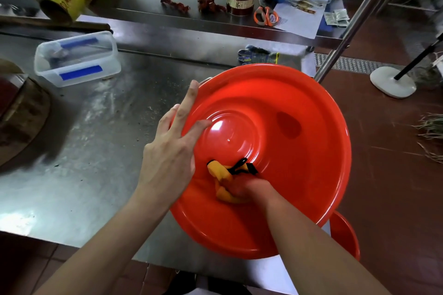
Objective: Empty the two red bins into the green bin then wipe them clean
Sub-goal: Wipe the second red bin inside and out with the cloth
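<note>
1. Red bin (299,151) tilted on the counter (100,141), overhanging its 3 o'clock edge.
2. Left hand (171,151) spread against the rim; right hand (247,189) clamped on a yellow cloth (221,179) inside.
3. Second red bin (347,237) at 5 o'clock, below.
4. Clear tub (76,58) at 10 o'clock, gloves (257,55) at 12.
5. Bare steel at 8 o'clock.

Head-worn view, down, close over table (96,141)
</note>
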Available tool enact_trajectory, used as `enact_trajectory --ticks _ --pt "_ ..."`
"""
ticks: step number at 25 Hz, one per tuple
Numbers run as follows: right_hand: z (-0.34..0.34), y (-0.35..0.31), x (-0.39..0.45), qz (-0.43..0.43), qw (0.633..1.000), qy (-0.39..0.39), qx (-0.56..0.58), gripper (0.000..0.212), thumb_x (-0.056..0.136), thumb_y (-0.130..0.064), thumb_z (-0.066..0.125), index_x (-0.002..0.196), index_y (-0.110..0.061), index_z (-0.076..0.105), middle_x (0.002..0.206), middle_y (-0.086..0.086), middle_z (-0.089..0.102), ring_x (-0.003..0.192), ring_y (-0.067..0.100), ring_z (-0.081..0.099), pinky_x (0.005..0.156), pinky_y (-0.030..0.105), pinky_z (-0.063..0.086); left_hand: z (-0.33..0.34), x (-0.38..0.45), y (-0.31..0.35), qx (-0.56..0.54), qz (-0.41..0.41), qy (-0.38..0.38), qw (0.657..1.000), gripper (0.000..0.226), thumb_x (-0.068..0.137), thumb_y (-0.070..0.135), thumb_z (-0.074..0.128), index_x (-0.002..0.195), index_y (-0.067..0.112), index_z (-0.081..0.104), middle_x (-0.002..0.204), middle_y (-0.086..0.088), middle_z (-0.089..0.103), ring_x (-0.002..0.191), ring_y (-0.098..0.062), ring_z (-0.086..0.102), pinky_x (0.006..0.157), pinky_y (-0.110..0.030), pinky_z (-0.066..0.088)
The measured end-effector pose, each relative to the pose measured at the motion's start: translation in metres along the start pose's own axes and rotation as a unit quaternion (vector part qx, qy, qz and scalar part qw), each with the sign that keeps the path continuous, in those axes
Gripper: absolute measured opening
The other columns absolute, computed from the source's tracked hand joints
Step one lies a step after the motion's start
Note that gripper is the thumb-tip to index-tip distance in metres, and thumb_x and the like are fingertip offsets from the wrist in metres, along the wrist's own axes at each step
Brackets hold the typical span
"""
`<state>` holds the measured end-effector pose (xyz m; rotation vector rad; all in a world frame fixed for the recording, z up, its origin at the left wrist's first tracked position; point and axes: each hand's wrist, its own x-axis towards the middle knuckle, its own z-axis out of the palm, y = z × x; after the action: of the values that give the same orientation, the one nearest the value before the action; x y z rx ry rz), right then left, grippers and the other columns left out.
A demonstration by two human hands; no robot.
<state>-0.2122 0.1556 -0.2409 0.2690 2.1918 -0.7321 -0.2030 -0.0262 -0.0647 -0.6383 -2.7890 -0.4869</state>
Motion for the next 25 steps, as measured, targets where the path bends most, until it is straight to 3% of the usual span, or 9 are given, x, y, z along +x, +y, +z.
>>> enact_trajectory --ticks 3,6,8,9,11,13,15,19,25 --pt "0.001 0.002 0.001 -0.008 1.0 -0.003 -0.017 0.078 0.068 -0.099 0.016 0.07 -0.044 0.071 0.071 -0.02 0.072 0.075 0.006 0.065 0.104 0.03 0.041 0.0 -0.001 0.0 0.004 -0.008 0.005 1.0 0.061 0.078 -0.012 0.063 0.127 0.025 0.064 0.17 0.008 0.0 0.142 -0.03 0.038 0.049 -0.035 0.056" --pt "0.004 0.009 0.003 0.005 0.999 -0.007 -0.047 0.078 0.078 -0.092 0.014 0.077 -0.037 0.068 0.081 -0.021 0.065 0.092 0.007 0.062 0.107 0.029 0.033 0.002 -0.003 0.002 0.016 0.0 0.009 1.0 0.055 0.079 -0.012 0.062 0.122 0.023 0.065 0.171 0.007 0.0 0.144 -0.031 0.036 0.046 -0.036 0.056" --pt "0.006 0.012 -0.004 -0.027 0.997 -0.014 -0.076 0.052 0.082 -0.084 0.036 0.09 -0.042 0.065 0.093 -0.017 0.065 0.108 0.015 0.066 0.112 0.037 0.035 0.003 -0.003 0.002 0.021 0.001 0.009 1.0 0.052 0.08 -0.01 0.062 0.121 0.023 0.065 0.171 0.007 -0.001 0.145 -0.031 0.034 0.046 -0.036 0.056" --pt "0.009 0.011 -0.011 -0.045 0.994 -0.022 -0.095 0.031 0.087 -0.067 0.051 0.103 -0.044 0.063 0.107 -0.016 0.067 0.115 0.018 0.063 0.115 0.04 0.034 0.003 -0.002 0.001 0.022 -0.002 0.009 1.0 0.052 0.081 -0.01 0.063 0.121 0.023 0.064 0.171 0.008 -0.002 0.145 -0.032 0.034 0.047 -0.037 0.056" --pt "-0.003 0.003 -0.049 -0.057 0.988 -0.063 -0.129 0.047 0.098 -0.048 0.049 0.144 -0.036 0.047 0.15 -0.003 0.05 0.139 0.023 0.046 0.12 0.04 0.026 0.003 0.002 -0.003 0.019 -0.008 0.01 1.0 0.051 0.081 -0.009 0.063 0.121 0.023 0.064 0.17 0.009 -0.003 0.145 -0.032 0.034 0.05 -0.04 0.058" --pt "-0.003 -0.004 -0.08 -0.02 0.993 -0.059 -0.105 0.067 0.1 -0.064 0.028 0.159 -0.032 0.022 0.165 -0.001 0.025 0.149 0.027 0.029 0.122 0.045 0.021 0.003 0.006 -0.007 0.014 -0.008 0.01 1.0 0.049 0.082 -0.008 0.063 0.12 0.024 0.064 0.17 0.01 -0.004 0.145 -0.033 0.033 0.053 -0.043 0.059" --pt "-0.003 -0.009 -0.106 -0.004 0.993 -0.049 -0.107 0.07 0.098 -0.07 0.021 0.159 -0.036 0.017 0.167 -0.005 0.021 0.15 0.028 0.027 0.12 0.049 0.022 0.003 0.008 -0.011 0.011 -0.005 0.01 1.0 0.047 0.083 -0.006 0.065 0.12 0.024 0.064 0.17 0.01 -0.003 0.145 -0.033 0.033 0.056 -0.045 0.06" --pt "-0.008 -0.011 -0.151 -0.036 0.992 -0.042 -0.113 0.063 0.099 -0.068 0.022 0.151 -0.034 0.035 0.154 -0.001 0.042 0.139 0.027 0.042 0.114 0.047 0.03 0.004 0.011 -0.015 0.004 -0.001 0.007 1.0 0.048 0.083 -0.004 0.068 0.122 0.024 0.064 0.17 0.009 -0.003 0.144 -0.034 0.034 0.059 -0.049 0.06" --pt "-0.019 -0.022 -0.146 -0.015 0.986 -0.054 -0.154 0.062 0.101 -0.066 0.024 0.149 -0.032 0.041 0.15 0.0 0.048 0.134 0.028 0.048 0.108 0.044 0.036 0.004 0.029 -0.021 0.0 0.027 -0.015 1.0 0.046 0.084 -0.001 0.07 0.121 0.025 0.064 0.17 0.011 -0.006 0.139 -0.033 0.037 0.06 -0.042 0.057"
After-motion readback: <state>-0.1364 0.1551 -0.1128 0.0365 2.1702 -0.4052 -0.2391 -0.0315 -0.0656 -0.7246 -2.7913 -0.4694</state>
